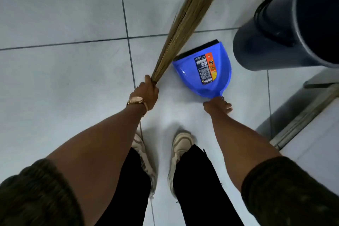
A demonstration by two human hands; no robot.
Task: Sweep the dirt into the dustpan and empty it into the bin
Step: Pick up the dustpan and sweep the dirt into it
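Observation:
A blue plastic dustpan (220,71) with a printed label and a black rubber lip sits low over the pale floor tiles, its mouth pointing away from me. My right hand (218,105) is closed on its handle at the near end. My left hand (146,93), with a gold watch on the wrist, grips the bound end of a straw broom (190,18). The broom's bristles fan up and away to the far side, just left of the dustpan. A dark grey bin (286,29) stands at the upper right, right beside the dustpan. No dirt is visible on the tiles.
My two feet in light sneakers (180,145) stand just behind the dustpan. A wall base runs along the top of the view. A metal threshold strip (300,115) and a raised step lie at the right. Grey tiles (64,71) spread out to the left.

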